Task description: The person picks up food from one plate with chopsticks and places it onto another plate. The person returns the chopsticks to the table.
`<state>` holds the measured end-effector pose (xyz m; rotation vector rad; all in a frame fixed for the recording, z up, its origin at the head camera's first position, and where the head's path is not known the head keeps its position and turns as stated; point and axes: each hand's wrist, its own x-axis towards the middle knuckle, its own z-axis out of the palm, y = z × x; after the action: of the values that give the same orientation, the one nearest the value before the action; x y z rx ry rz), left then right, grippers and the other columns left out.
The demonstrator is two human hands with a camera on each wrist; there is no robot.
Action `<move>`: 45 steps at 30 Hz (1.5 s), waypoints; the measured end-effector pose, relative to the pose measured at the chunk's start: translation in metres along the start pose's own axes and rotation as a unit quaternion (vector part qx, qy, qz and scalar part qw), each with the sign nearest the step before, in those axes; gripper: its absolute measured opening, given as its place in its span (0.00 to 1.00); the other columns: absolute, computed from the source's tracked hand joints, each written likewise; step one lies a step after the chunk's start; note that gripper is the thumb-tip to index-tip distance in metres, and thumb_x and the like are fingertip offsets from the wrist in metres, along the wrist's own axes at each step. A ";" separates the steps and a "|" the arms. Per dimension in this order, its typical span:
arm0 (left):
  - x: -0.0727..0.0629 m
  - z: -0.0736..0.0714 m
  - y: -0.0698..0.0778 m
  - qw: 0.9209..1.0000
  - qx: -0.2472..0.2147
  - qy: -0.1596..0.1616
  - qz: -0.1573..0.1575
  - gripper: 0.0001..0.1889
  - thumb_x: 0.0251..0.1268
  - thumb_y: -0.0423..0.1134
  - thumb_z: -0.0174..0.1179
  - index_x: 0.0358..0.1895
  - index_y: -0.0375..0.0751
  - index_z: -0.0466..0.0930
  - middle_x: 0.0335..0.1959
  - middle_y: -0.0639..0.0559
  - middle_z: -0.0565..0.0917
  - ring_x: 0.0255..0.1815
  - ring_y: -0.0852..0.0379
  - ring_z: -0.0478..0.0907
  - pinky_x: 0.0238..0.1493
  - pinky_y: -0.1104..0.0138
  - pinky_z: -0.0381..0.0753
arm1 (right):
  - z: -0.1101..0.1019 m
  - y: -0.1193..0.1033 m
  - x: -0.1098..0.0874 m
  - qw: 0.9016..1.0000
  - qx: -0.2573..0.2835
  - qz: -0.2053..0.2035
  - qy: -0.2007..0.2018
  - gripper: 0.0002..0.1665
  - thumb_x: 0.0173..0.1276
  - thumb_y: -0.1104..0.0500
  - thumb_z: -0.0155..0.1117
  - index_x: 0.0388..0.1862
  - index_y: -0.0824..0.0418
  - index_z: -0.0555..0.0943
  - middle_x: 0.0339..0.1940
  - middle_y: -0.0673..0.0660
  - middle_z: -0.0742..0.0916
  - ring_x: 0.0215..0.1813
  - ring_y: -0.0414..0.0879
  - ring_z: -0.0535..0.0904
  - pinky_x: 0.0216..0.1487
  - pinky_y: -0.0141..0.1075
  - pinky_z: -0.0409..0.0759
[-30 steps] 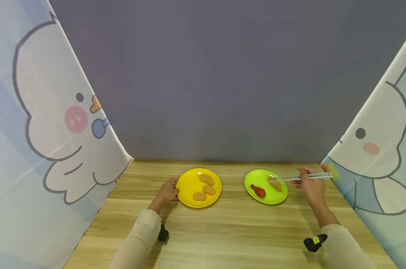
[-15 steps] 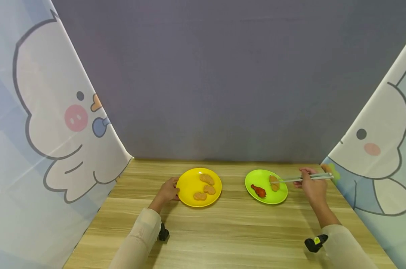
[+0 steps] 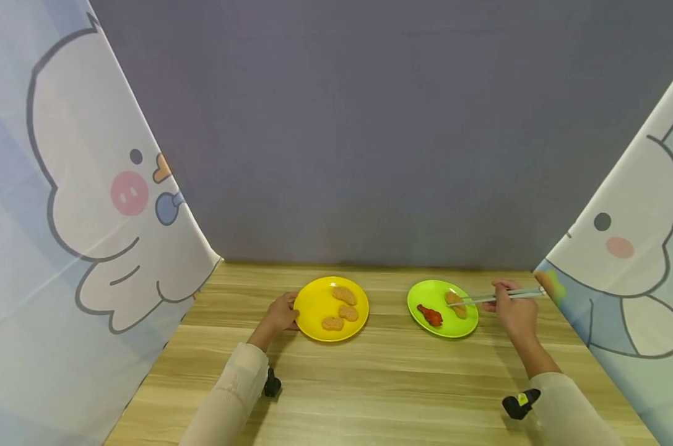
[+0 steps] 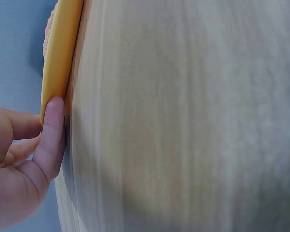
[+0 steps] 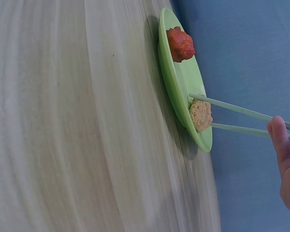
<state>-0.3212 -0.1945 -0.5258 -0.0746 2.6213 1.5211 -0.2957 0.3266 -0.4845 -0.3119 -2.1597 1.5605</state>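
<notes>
In the head view my left hand (image 3: 280, 313) holds the left rim of a yellow plate (image 3: 314, 310), which carries three tan breaded nuggets (image 3: 344, 295). The left wrist view has the thumb (image 4: 52, 125) against the plate's outer side, with a finger at its edge. Chopsticks (image 3: 514, 294) are gripped in my right hand (image 3: 516, 314). Their tips reach over a green plate (image 3: 433, 291) to a larger breaded piece (image 3: 460, 311). One stick lies on either side of this piece (image 5: 201, 116) in the right wrist view; firm contact is unclear. A red drumstick (image 3: 431, 316) lies beside it.
Both plates stand on a wood-grain table (image 3: 369, 384), with a gap between them. A grey backdrop (image 3: 369, 155) rises behind the table. Printed cartoon panels (image 3: 102, 204) close in the left and right sides.
The breaded piece on the green plate has turned and shifted slightly under the chopsticks. Their tips have moved a little. My left hand stays at the yellow plate.
</notes>
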 end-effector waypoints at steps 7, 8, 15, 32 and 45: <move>0.003 -0.002 0.005 1.000 -0.002 -0.003 -0.004 0.27 0.71 0.22 0.53 0.72 0.35 0.68 0.51 0.31 0.79 0.35 0.49 0.85 0.32 0.60 0.91 | 0.001 -0.002 0.003 0.998 0.063 0.014 0.007 0.13 0.78 0.58 0.50 0.45 0.61 0.82 0.26 0.36 0.82 0.18 0.34 0.84 0.25 0.28 0.86; 0.003 -0.003 0.005 1.000 0.000 -0.003 -0.002 0.27 0.71 0.22 0.53 0.72 0.34 0.67 0.51 0.31 0.79 0.35 0.50 0.85 0.32 0.60 0.91 | 0.001 -0.002 0.003 0.998 0.065 0.016 0.008 0.13 0.78 0.58 0.50 0.45 0.60 0.82 0.26 0.36 0.82 0.18 0.34 0.84 0.25 0.28 0.86; 0.001 -0.004 0.004 1.000 0.003 -0.003 -0.005 0.27 0.71 0.22 0.53 0.73 0.34 0.67 0.52 0.30 0.79 0.34 0.49 0.85 0.31 0.60 0.91 | 0.004 -0.002 0.003 0.999 0.039 0.022 0.012 0.12 0.78 0.56 0.53 0.44 0.58 0.83 0.27 0.32 0.82 0.19 0.33 0.85 0.25 0.28 0.86; -0.004 -0.004 0.000 1.000 0.002 -0.006 0.001 0.28 0.71 0.22 0.53 0.73 0.34 0.67 0.52 0.29 0.82 0.33 0.50 0.87 0.31 0.59 0.91 | 0.011 -0.015 -0.001 0.988 0.146 0.049 0.016 0.16 0.76 0.59 0.56 0.51 0.70 0.81 0.25 0.45 0.83 0.18 0.37 0.85 0.24 0.29 0.86; -0.003 0.002 0.001 1.000 0.002 -0.007 0.002 0.27 0.71 0.22 0.52 0.72 0.33 0.67 0.51 0.30 0.81 0.34 0.50 0.87 0.31 0.59 0.91 | 0.030 -0.030 -0.007 0.987 0.156 0.039 -0.007 0.09 0.77 0.59 0.55 0.42 0.56 0.83 0.28 0.42 0.85 0.20 0.37 0.86 0.26 0.29 0.87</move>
<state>-0.3178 -0.1922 -0.5252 -0.0593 2.6158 1.5110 -0.3018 0.2887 -0.4650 -0.2870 -1.8934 1.9165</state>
